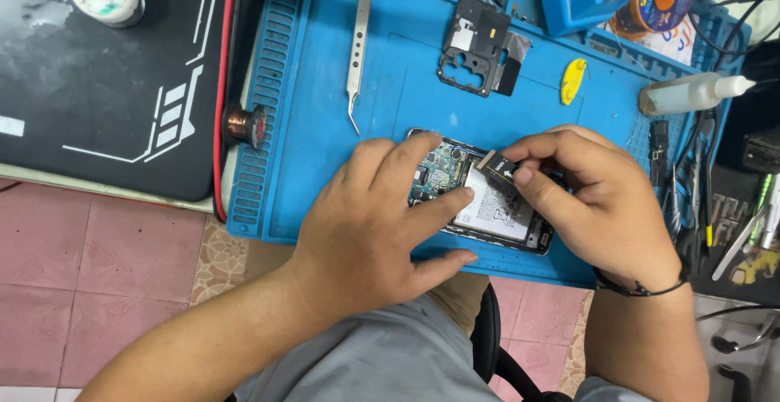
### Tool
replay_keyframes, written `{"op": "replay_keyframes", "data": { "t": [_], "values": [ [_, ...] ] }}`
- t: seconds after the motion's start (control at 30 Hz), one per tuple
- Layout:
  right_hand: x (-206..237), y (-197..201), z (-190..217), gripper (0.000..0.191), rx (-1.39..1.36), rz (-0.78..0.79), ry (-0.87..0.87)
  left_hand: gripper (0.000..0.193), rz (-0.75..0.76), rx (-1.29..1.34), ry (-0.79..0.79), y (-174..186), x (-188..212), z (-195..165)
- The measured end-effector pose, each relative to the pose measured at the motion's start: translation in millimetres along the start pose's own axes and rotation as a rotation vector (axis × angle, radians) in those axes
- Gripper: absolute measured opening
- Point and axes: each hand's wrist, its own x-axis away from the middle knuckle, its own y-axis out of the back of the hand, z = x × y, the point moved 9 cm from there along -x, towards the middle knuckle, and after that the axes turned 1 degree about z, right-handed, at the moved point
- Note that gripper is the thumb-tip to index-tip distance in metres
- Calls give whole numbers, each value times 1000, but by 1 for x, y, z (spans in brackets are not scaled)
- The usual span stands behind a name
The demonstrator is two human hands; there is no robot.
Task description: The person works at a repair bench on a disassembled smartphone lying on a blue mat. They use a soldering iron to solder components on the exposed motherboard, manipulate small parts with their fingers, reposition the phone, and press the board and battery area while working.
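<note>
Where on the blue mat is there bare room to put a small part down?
Bare patches on the blue mat: between its ribbed left edge and the tweezers, and between the tweezers and the black frame. Crowded: the opened phone under the left hand and right hand, and the tool-filled right edge by the white bottle.

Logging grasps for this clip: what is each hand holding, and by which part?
The right hand pinches the free end of a flat tan-and-black ribbon cable over the opened phone. The left hand grips nothing, only pressing fingers on the phone.
</note>
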Motion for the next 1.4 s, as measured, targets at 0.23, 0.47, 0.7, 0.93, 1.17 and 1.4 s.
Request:
{"op": "replay_keyframes", "data": {
  "t": [0.23,0.47,0.7,0.93,1.17,1.4],
  "values": [
    [0,-2,-6,15,-33,-25,-9,58,21,-89,-69,-10,13,-16],
    [-2,-4,-13,16,-115,-22,-18,59,42,-239,-87,-28,24,-32],
    [-3,-6,-18,15,-186,-15,-33,67,65,-199,-44,-46,23,-39],
    [-5,-7,-19,15,-220,-16,-27,63,40,-200,-40,-51,28,-45],
    [-6,-9,-19,16,-197,1,-24,61,-21,-262,-27,-41,38,-38],
    [-6,-9,-19,16,-200,-10,-18,56,11,-239,-50,-52,36,-40]
  ]
}}
